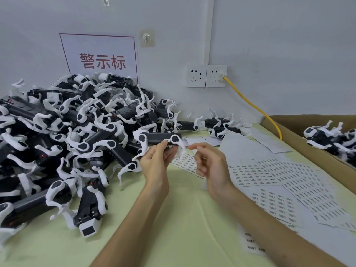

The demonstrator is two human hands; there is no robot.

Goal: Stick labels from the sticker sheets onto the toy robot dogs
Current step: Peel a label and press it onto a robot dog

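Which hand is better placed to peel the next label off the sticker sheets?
Right. The right hand looks free and hovers over the sticker sheets, which lie on its side. The left hand grips the toy robot dog and would have to let go.

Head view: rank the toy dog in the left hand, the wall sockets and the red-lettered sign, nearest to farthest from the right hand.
1. Toy dog, just left of the right hand, gripped by the left hand.
2. Wall sockets, on the wall straight behind.
3. Red-lettered sign, farther left on that wall.
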